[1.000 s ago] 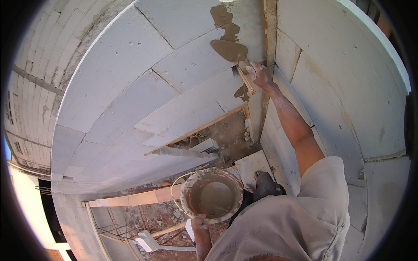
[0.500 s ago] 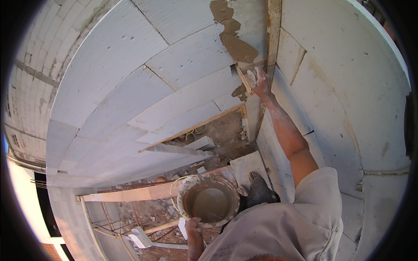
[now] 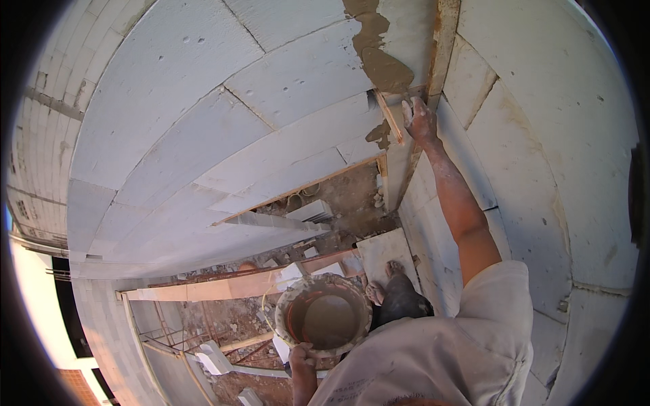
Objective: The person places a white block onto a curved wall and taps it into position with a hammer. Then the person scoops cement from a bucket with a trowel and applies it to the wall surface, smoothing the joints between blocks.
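Observation:
My right hand [image 3: 421,123] is raised to the white block wall [image 3: 298,78], its fingers closed round the handle of a trowel. The mortar-covered trowel blade [image 3: 387,71] lies against the wall, at the lower end of a grey-brown mortar patch [image 3: 369,30]. The handle is mostly hidden by my fingers. Below, my left hand [image 3: 302,358] grips the near-left rim of a round bucket [image 3: 286,323]. Wet grey mortar [image 3: 330,319] fills part of the bucket, whose rim is crusted.
A wooden strip [image 3: 388,116] sticks out beside my right hand, near a vertical timber [image 3: 443,51] in the wall corner. My bare feet stand on a pale board [image 3: 384,247]. Lower down are a long plank [image 3: 203,291], white block pieces [image 3: 214,358] and rubble.
The view has shifted slightly, so the wall and timber sit further right. My right hand and the trowel stay at the mortar patch. White blocks behind the bucket have come into sight.

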Action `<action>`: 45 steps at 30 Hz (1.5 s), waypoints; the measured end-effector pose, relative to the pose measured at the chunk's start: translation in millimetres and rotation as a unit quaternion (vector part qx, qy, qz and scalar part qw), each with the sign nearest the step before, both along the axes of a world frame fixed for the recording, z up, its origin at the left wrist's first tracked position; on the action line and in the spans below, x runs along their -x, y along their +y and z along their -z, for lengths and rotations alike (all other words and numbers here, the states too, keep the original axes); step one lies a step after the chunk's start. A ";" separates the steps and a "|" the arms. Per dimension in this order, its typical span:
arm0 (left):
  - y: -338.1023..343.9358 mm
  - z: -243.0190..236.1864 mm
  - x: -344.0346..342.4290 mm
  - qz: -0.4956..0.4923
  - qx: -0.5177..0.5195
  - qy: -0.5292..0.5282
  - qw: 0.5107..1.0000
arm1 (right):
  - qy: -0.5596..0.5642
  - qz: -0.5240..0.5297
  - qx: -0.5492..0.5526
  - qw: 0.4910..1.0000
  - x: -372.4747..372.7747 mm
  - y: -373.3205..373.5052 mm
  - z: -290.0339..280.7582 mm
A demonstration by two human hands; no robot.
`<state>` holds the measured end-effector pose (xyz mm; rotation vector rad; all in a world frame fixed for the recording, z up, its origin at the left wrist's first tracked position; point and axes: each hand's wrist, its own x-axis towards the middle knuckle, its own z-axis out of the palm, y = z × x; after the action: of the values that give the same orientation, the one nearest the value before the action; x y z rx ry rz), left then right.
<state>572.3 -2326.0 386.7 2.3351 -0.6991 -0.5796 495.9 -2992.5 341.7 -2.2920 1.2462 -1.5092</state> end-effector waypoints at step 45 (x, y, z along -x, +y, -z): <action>-192.5 36.3 48.7 -0.469 0.099 0.313 0.820 | 0.642 -0.535 0.175 0.520 -19.7 216.4 9.2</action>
<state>523.5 -2518.5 350.3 1.7904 0.6539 -0.6792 515.6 -2776.1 332.5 -3.1772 -0.7983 0.6329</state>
